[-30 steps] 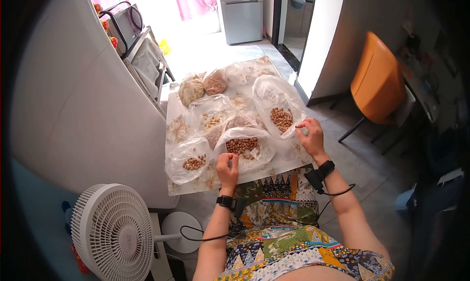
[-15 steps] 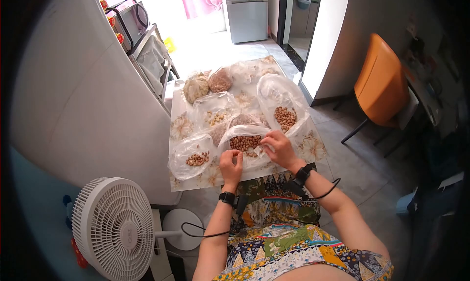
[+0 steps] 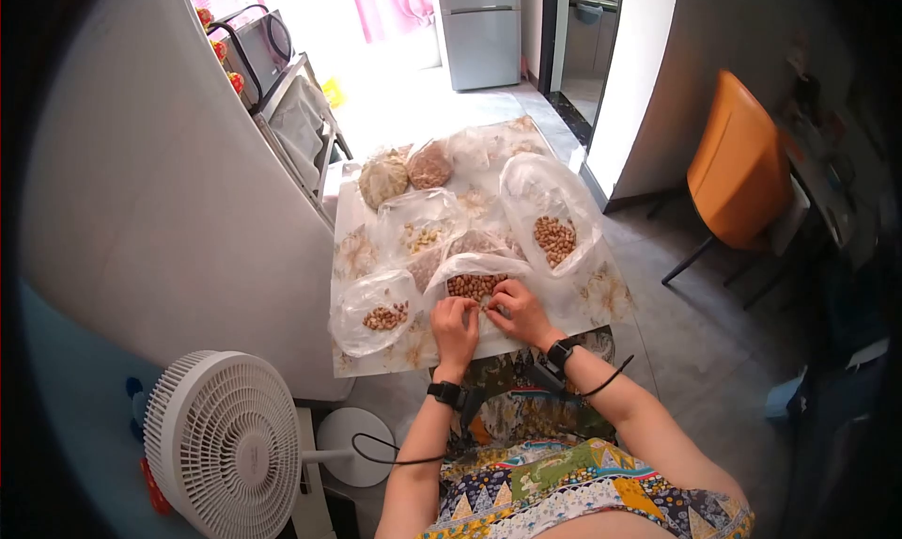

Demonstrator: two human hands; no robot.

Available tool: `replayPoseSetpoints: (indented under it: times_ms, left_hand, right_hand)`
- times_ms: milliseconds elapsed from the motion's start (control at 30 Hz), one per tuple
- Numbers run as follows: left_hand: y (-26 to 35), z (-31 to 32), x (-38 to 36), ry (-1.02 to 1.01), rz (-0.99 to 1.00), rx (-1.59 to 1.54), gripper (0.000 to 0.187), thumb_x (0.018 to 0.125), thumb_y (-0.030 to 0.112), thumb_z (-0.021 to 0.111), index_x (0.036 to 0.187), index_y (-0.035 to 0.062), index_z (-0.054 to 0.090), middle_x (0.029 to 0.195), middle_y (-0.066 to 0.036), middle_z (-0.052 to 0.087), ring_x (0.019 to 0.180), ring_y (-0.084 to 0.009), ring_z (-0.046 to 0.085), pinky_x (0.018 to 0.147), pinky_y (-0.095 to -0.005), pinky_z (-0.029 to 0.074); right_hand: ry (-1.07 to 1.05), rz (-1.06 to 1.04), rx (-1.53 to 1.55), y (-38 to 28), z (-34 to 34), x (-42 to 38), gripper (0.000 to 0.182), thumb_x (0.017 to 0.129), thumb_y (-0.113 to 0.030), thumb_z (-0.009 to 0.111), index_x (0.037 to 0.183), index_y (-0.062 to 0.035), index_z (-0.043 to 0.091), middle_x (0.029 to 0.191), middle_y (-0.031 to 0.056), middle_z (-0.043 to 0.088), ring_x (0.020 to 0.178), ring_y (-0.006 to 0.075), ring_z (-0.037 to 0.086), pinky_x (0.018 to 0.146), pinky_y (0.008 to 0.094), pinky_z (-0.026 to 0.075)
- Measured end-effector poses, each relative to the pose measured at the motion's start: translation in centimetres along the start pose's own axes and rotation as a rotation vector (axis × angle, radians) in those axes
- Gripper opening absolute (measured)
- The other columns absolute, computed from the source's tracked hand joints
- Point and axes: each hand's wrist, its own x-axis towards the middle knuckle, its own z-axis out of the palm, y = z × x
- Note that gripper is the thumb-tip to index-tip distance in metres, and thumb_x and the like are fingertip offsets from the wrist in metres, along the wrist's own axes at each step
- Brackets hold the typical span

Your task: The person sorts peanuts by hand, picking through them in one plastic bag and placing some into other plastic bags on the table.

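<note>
The left hand (image 3: 455, 335) and the right hand (image 3: 520, 313) meet at the near side of the middle bag (image 3: 481, 263), thumbs and fingers bent toward each other, fingertips almost together. Whether either hand pinches a piece cannot be told; the contact points are too small and partly hidden.

Step in hand, as judged: two-handed fingertip work on small pieces. The position calls for light, precise pressure, as the pieces are small and rounded and the bag wall is limp.

The brown kernels (image 3: 470, 286) lie in the middle bag, just beyond the fingertips. They are oval, smooth-looking and loosely heaped. The bag is thin, translucent, creased film with its mouth open toward the person.

To the left, an open bag (image 3: 351, 301) holds a smaller scatter of reddish-brown pieces (image 3: 385, 317). To the right and farther off, a long open bag (image 3: 537, 184) holds a compact heap of brown pieces (image 3: 555, 241). Behind, pale pieces (image 3: 421, 238) lie in another clear bag. Two bulging, rounded bags stand side by side beyond. All rest on a flower-patterned table cover (image 3: 601, 293).
</note>
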Motion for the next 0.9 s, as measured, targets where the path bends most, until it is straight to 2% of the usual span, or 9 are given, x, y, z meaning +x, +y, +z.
replayPoseSetpoints:
  times_ms: [67,100,200,267,367,400,500,567,900]
  left_hand:
    - [1.1,-0.4,0.5,0.031,0.009,-0.004,0.009,0.085,0.004,0.072,0.090,0.0077,0.066,0.093,-0.007,0.065,0.092,-0.0305,0.060,0.084,-0.0432,0.045]
    - [1.4,-0.5,0.8,0.060,0.022,-0.019,0.008,0.086,0.003,0.071,0.093,0.0059,0.067,0.094,-0.008,0.064,0.088,-0.0284,0.062,0.079,-0.0401,0.049]
    - [2.2,-0.2,0.8,0.021,-0.228,-0.284,0.008,0.089,0.004,0.071,0.096,0.0033,0.068,0.092,-0.009,0.065,0.080,-0.0235,0.064,0.071,-0.0338,0.051]
    - [0.9,0.8,-0.4,0.038,-0.306,-0.284,0.008,0.092,0.005,0.070,0.099,0.0025,0.068,0.088,-0.005,0.067,0.074,-0.0155,0.063,0.066,-0.0296,0.051]
    - [-0.6,1.2,-1.3,0.007,-0.417,-0.369,0.009,0.096,0.009,0.070,0.100,0.0014,0.069,0.084,-0.002,0.068,0.071,-0.0088,0.061,0.064,-0.0258,0.050]
    - [-0.6,1.0,-1.1,-0.012,-0.458,-0.410,0.011,0.097,0.012,0.071,0.100,0.0011,0.069,0.082,-0.001,0.068,0.070,-0.0075,0.060,0.064,-0.0250,0.050]
    - [-0.5,0.3,-0.6,-0.115,-0.601,-0.587,0.016,0.100,0.017,0.069,0.100,0.0016,0.070,0.083,0.001,0.068,0.070,-0.0059,0.060,0.062,-0.0228,0.049]
    - [-1.3,0.4,-0.6,-0.158,-0.622,-0.637,0.017,0.101,0.019,0.069,0.101,0.0018,0.070,0.083,0.001,0.068,0.070,-0.0057,0.060,0.061,-0.0222,0.048]
    - [-2.0,-0.2,-0.3,-0.232,-0.696,-0.822,0.016,0.102,0.016,0.068,0.102,0.0001,0.069,0.086,-0.002,0.070,0.072,-0.0070,0.063,0.062,-0.0211,0.051]
  right_hand:
    - [0.004,-0.011,0.006,0.2,0.1,0.1,0.013,0.080,-0.008,0.078,0.085,-0.0029,0.069,0.101,0.0120,0.062,0.097,0.0318,0.063,0.083,0.0412,0.053]
    - [0.003,-0.014,0.007,0.1,0.1,0.1,0.013,0.080,-0.008,0.078,0.085,-0.0026,0.068,0.101,0.0121,0.062,0.097,0.0320,0.063,0.083,0.0413,0.053]
    - [-0.008,-0.019,0.008,0.1,0.0,0.2,0.012,0.080,-0.008,0.078,0.086,-0.0020,0.069,0.101,0.0116,0.063,0.097,0.0318,0.063,0.083,0.0416,0.053]
    - [0.008,-0.022,0.019,0.3,0.1,0.0,0.012,0.081,-0.008,0.077,0.087,-0.0020,0.069,0.101,0.0112,0.063,0.096,0.0313,0.063,0.082,0.0415,0.053]
    - [0.019,0.195,0.176,-0.6,-0.3,-0.1,0.012,0.082,-0.009,0.077,0.087,-0.0023,0.069,0.102,0.0108,0.064,0.094,0.0300,0.064,0.079,0.0405,0.054]
    - [0.035,0.194,0.190,-0.9,-0.4,0.1,0.012,0.082,-0.009,0.077,0.087,-0.0024,0.069,0.103,0.0107,0.064,0.094,0.0294,0.064,0.077,0.0397,0.054]
    - [0.083,0.146,0.218,-1.7,0.2,0.5,0.013,0.083,-0.010,0.078,0.088,-0.0028,0.070,0.103,0.0104,0.065,0.093,0.0276,0.065,0.075,0.0375,0.054]
    - [0.129,0.049,0.206,-1.6,1.5,0.6,0.013,0.083,-0.011,0.079,0.089,-0.0030,0.070,0.103,0.0102,0.065,0.093,0.0264,0.065,0.074,0.0359,0.055]
    - [0.119,0.030,0.230,-1.6,2.0,0.0,0.013,0.084,-0.006,0.080,0.093,-0.0019,0.072,0.098,0.0088,0.065,0.087,0.0234,0.065,0.071,0.0335,0.053]
